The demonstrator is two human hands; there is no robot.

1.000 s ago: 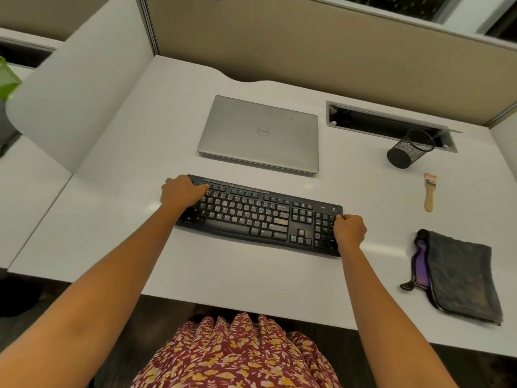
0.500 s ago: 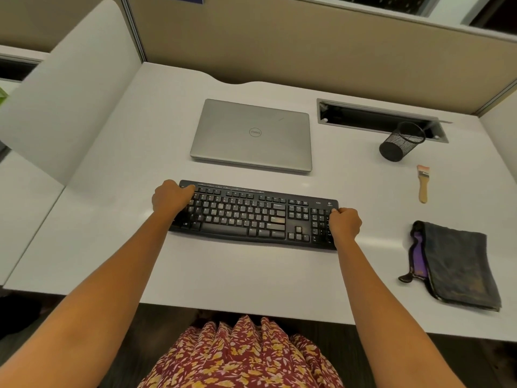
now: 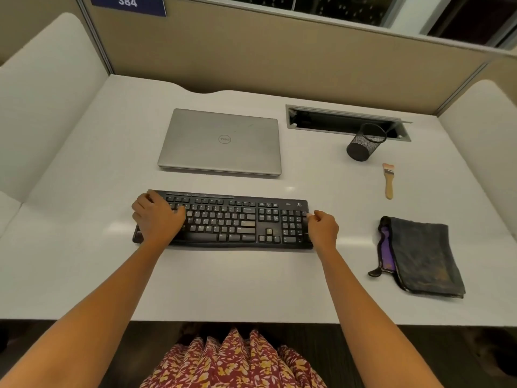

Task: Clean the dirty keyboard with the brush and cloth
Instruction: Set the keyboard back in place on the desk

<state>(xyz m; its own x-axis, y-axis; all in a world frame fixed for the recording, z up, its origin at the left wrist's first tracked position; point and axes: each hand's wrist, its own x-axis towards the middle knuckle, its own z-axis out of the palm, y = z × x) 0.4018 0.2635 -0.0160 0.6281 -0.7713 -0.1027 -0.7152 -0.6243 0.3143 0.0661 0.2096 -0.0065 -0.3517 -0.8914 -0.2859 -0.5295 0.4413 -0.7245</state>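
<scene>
The keyboard [image 3: 232, 219] lies flat on the surface [image 3: 223, 281], directly in front of you. Your left hand [image 3: 156, 219] rests on the keys at its left end, fingers loosely bent and released, gripping nothing. Your right hand [image 3: 324, 228] sits at its right edge with fingers curled; it appears to pinch that edge, though the contact is small in view. The brush [image 3: 388, 180] lies well right of the keyboard and slightly behind it. The cloth [image 3: 422, 253] lies folded, right of the keyboard. A closed laptop [image 3: 221, 141] sits just behind the keyboard, and a black mesh cup [image 3: 363, 144] farther behind, to the right.
</scene>
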